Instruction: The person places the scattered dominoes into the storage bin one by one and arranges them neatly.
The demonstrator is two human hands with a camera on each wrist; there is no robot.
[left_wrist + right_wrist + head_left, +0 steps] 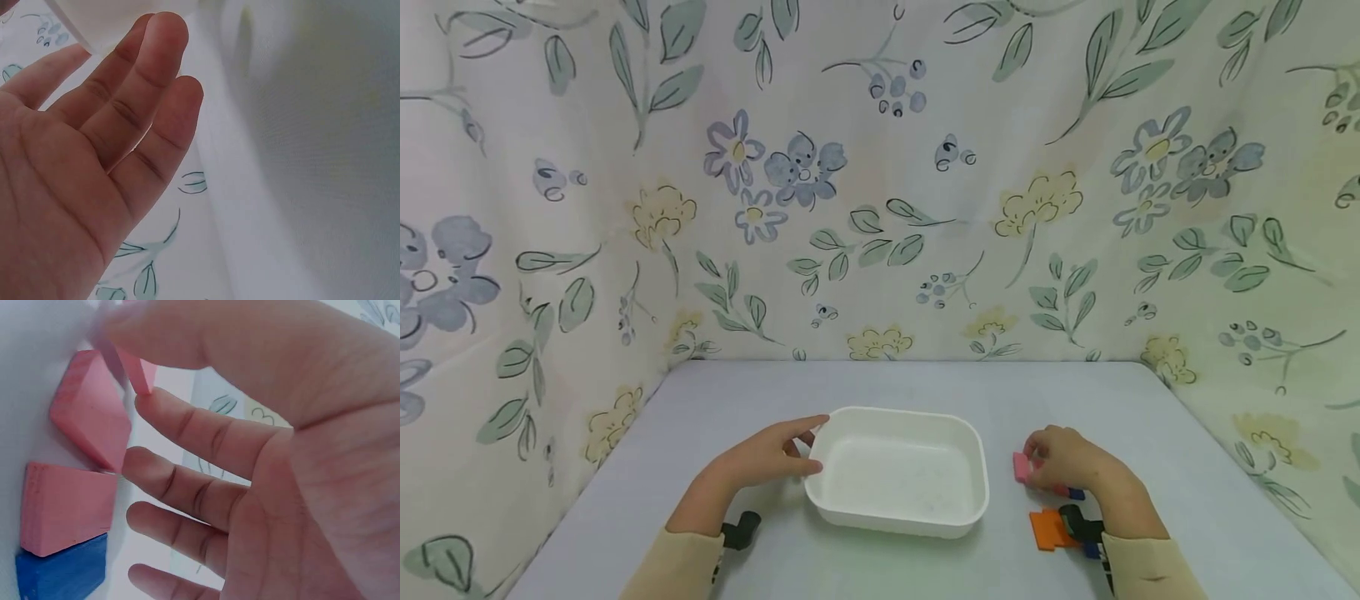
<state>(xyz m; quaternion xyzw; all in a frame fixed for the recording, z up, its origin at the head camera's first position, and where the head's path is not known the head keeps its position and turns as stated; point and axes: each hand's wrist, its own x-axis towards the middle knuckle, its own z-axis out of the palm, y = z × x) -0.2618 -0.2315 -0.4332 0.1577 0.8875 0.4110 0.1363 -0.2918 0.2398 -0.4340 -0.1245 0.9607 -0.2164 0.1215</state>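
At the head view's lower right, a pink block (pixel 1020 467) is pinched by the right hand (pixel 1063 458), the white tray (pixel 895 523) is touched by the wide-spread left hand (pixel 771 454), and a pick-up seems in hand, a clear lift being called for.

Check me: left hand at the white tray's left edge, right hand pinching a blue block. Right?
One slip: the block pinched by the right hand is pink, not blue; the right wrist view shows it. The left hand is at the white tray's left edge, as you say.
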